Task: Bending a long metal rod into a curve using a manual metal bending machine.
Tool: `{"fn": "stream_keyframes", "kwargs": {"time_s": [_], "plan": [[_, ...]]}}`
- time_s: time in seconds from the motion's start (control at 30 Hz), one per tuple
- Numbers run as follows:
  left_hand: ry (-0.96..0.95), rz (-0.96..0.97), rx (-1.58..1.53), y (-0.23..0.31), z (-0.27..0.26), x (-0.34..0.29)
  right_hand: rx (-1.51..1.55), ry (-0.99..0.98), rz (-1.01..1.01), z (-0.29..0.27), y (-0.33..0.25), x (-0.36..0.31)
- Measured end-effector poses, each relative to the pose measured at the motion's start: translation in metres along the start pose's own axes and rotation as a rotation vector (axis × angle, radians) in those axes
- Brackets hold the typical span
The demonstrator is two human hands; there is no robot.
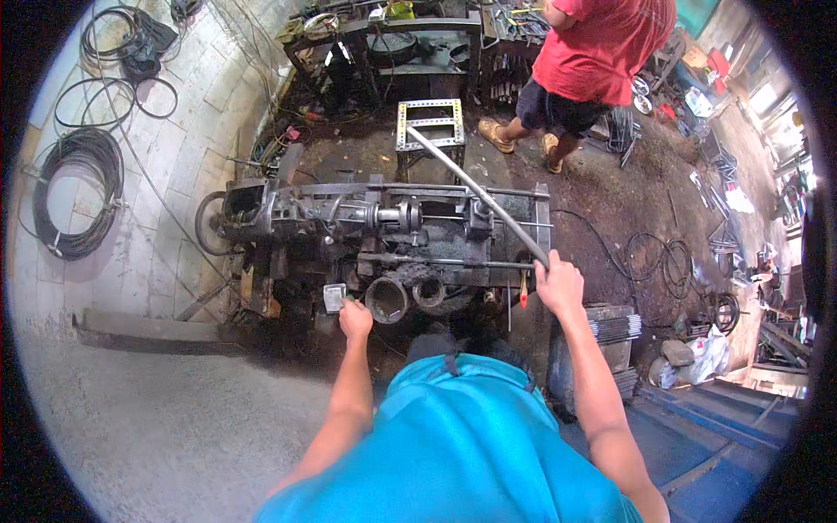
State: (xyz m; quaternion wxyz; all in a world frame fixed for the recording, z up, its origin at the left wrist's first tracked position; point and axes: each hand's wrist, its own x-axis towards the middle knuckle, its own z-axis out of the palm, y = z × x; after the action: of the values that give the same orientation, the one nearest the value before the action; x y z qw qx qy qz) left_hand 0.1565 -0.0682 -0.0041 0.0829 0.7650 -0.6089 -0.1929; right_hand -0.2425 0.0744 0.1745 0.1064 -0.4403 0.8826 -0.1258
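Note:
My right hand (559, 284) is wrapped round the near end of a long grey metal rod (488, 203). The rod slants up and left over the machine, and its far end shows against a pale step stool (430, 124). Low in front of the machine, the fingers of my left hand (356, 319) are closed on a small, pale, square-faced object (335, 298); its kind is unclear. Beside that hand are a round metal ring (386, 300) and a smaller one (429, 292). A lathe-like machine (349, 212) with greasy bars stretches across before me.
A person in a red shirt (610, 52) stands beyond the machine at the right. Cable coils (80, 193) hang on the left wall. Behind stands a cluttered workbench (475, 44). Black hose (671, 261) lies on the floor at right. A red-tipped tool (524, 292) hangs near my right hand.

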Motion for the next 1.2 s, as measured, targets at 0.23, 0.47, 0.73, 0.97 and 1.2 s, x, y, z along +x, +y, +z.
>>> {"fn": "stream_keyframes", "kwargs": {"time_s": [0.23, 0.47, 0.73, 0.97, 1.2], "plan": [[-0.114, 0.111, -0.022, -0.009, -0.020, 0.005, -0.083, 0.004, 0.259, -0.002, -0.020, 0.004], [-0.134, 0.077, -0.053, -0.015, -0.019, 0.010, -0.128, 0.012, 0.268, 0.006, -0.027, 0.002], [-0.079, 0.087, -0.061, -0.015, -0.023, 0.003, -0.140, 0.044, 0.289, 0.004, -0.025, 0.004], [-0.110, 0.089, -0.076, -0.019, -0.022, 0.008, -0.167, 0.070, 0.288, 0.003, -0.031, 0.000], [-0.144, 0.092, -0.050, -0.015, -0.025, 0.009, -0.184, 0.081, 0.299, 0.008, -0.031, -0.003]]}}
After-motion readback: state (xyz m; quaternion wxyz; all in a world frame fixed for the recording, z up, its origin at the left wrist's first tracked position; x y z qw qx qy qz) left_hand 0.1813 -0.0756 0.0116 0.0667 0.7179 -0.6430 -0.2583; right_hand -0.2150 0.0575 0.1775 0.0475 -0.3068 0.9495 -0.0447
